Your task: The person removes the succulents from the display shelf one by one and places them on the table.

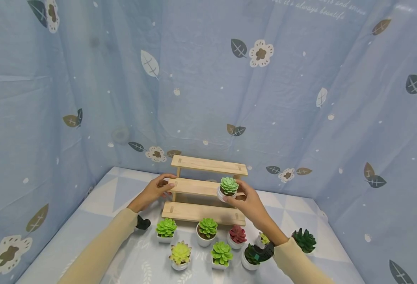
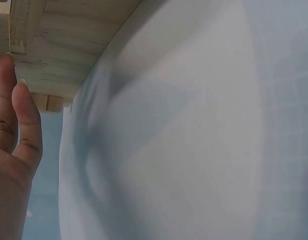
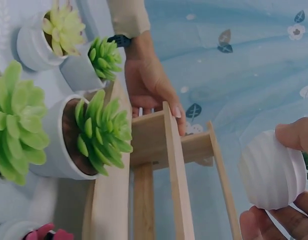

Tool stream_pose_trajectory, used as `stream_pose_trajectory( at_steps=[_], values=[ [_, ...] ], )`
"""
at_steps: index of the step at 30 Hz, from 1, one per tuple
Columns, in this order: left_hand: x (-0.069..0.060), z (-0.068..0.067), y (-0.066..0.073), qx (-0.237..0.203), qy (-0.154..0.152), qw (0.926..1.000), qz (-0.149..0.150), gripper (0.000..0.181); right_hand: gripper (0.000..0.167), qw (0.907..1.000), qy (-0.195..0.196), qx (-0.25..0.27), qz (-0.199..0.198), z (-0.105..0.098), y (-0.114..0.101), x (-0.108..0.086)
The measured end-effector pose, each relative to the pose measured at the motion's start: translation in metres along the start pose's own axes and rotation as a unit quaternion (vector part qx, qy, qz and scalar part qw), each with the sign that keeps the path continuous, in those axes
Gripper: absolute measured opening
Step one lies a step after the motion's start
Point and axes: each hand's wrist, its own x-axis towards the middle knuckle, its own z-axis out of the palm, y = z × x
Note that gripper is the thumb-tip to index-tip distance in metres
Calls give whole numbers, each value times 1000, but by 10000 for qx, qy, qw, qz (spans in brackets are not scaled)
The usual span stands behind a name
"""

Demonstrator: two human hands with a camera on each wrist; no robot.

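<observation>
My right hand [image 1: 249, 203] grips a small light-green succulent [image 1: 229, 185] by its white pot, above the right part of the middle tier. In the right wrist view, thumb and fingers lie round the ribbed white pot [image 3: 269, 172]. My left hand [image 1: 154, 190] holds the left end of the three-tier wooden shelf [image 1: 201, 213] at its middle board. Seen from the left wrist, fingertips [image 2: 26, 102] reach up to the board's underside; the thumb is hidden there.
Several potted succulents stand in front of the shelf, among them a red one [image 1: 237, 234], a yellow-green one [image 1: 180, 253] and a bright green one [image 1: 207, 228]. A dark green plant [image 1: 304, 240] stands at the far right. A patterned curtain [image 1: 201, 90] hangs behind.
</observation>
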Motion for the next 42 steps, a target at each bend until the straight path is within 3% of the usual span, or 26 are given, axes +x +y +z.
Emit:
stream_pose_trajectory(
  at_steps=[11, 21, 42],
  values=[
    [0, 1, -1, -41, 50, 9999, -118, 47, 65, 9999, -7, 49, 124, -6, 11, -18],
    [1, 0, -2, -63, 28, 10000, -41, 49, 66, 9997, 53, 199, 127, -10, 20, -34],
    [2, -2, -1, -127, -38, 9998, -129, 45, 67, 9963, 271, 450, 682, -23, 33, -62]
  ],
)
